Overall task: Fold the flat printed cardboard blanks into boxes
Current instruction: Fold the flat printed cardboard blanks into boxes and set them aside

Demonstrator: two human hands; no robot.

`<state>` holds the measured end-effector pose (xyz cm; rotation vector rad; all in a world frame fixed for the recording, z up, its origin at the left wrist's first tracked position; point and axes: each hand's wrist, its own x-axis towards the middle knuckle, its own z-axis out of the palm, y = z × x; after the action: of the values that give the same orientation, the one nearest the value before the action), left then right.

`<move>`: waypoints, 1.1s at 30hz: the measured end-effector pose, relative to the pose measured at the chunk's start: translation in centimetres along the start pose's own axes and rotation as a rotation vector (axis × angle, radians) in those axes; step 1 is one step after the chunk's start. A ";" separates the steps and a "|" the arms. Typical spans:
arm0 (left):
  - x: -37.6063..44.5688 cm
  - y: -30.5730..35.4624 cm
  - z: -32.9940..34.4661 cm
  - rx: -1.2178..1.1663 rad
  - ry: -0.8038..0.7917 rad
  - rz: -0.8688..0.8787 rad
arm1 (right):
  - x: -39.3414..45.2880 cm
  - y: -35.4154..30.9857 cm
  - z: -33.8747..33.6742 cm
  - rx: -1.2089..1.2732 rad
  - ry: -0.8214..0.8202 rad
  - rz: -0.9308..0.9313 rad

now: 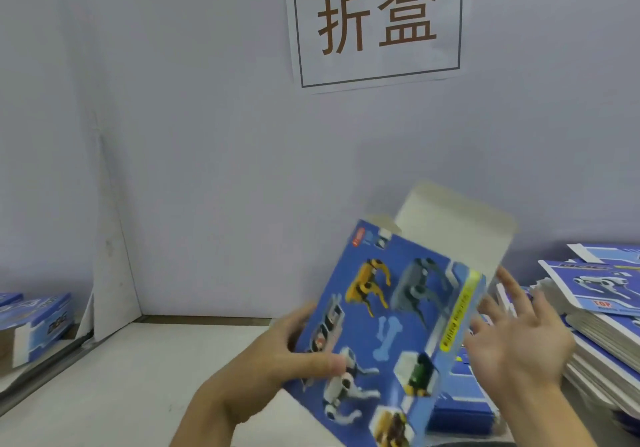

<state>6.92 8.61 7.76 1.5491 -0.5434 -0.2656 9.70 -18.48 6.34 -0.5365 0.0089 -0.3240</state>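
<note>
A blue printed cardboard box with robot-dog pictures is held up, tilted, in front of me, its white top flap standing open. My left hand grips the box's left edge, thumb across the printed face. My right hand is at the box's right side with fingers spread and straight; whether it touches the box I cannot tell. A stack of flat blue printed blanks lies at the right.
The white table lies below. A folded blue box sits at the left edge. A white wall with a paper sign stands close behind. More blue cardboard lies under the held box.
</note>
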 end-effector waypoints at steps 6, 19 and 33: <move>-0.2 1.6 -3.7 -0.518 0.890 0.473 | 0.2 1.6 -0.1 -0.655 -0.010 0.005; 2.6 -2.1 0.6 0.209 0.653 -0.033 | -1.2 4.2 -0.2 -2.134 -0.569 0.164; 2.6 -0.3 1.1 0.086 0.970 0.272 | -2.7 -0.9 6.2 -1.154 -0.473 -0.853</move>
<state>8.70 6.37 7.82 1.4616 0.0164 0.7033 7.47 -15.35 11.91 -1.7607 -0.5332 -1.0319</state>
